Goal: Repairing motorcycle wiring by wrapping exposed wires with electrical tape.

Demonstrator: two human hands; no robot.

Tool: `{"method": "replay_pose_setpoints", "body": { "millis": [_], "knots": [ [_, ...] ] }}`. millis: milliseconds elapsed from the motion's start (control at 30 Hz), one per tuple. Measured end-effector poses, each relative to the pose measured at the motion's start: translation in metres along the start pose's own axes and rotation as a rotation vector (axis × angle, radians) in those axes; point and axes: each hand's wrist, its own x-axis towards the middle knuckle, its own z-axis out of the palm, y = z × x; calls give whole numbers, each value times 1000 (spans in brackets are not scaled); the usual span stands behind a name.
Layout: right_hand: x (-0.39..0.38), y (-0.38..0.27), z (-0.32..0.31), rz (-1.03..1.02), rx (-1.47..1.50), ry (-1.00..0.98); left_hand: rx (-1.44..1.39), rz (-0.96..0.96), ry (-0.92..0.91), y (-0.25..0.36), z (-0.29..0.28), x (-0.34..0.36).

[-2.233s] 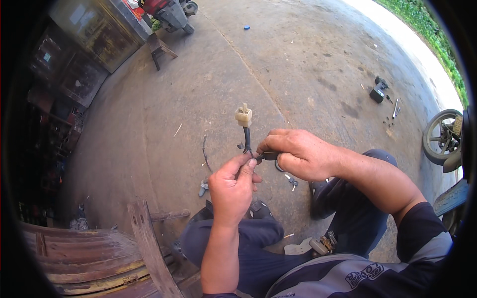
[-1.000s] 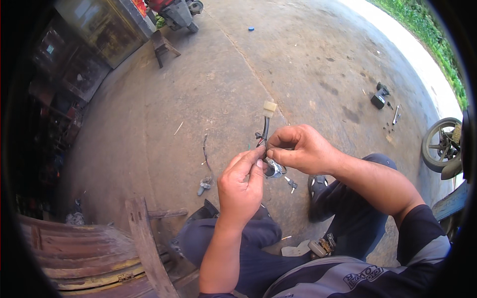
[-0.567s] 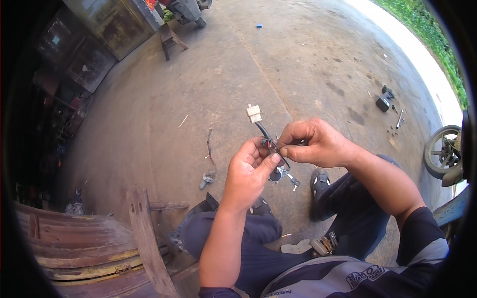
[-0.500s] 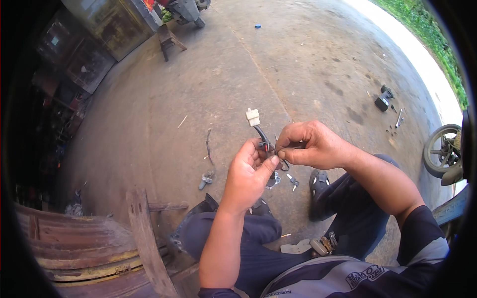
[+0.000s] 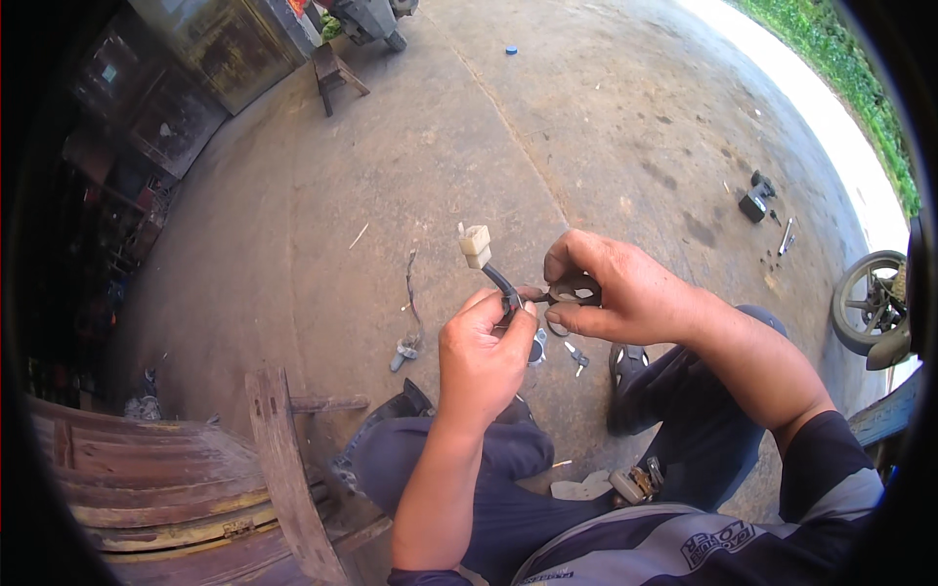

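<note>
My left hand [image 5: 479, 342] pinches a black-sheathed cable [image 5: 501, 283] between thumb and fingers. A white plug connector [image 5: 475, 246] tops the cable, tilted up and away from me. Close on the right, my right hand [image 5: 625, 293] grips a dark looped thing [image 5: 575, 291] with openings in it; its exact kind is hard to make out. The thing's left end meets the cable by my left fingertips. On the floor just beyond and below the hands lie a small bunch of keys [image 5: 577, 358] and a round metal part [image 5: 537, 348], partly hidden.
A thin wire with a grey plug [image 5: 405, 354] lies left of my hands. To the left stands a worn wooden bench [image 5: 283, 469]. A black tool [image 5: 755, 200] and a wrench [image 5: 786, 236] lie far right, near a wheel [image 5: 870, 298]. A small stool [image 5: 335, 76] stands at the back.
The white connector has swung left and slightly down with the cable. My hands have drawn a little apart, and the dark looped thing in my right hand shows more.
</note>
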Motion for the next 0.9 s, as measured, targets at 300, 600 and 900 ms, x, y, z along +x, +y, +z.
{"method": "replay_pose_setpoints", "body": {
  "millis": [300, 600, 900],
  "knots": [
    [1, 15, -8, 57, 269, -101, -195, 67, -39, 2, -3, -5],
    [-1, 18, -8, -19, 401, -141, -385, 54, -105, 6, -3, -8],
    [-1, 12, -10, -18, 254, -89, -577, -124, -307, -3, -12, 5]
  ]
}}
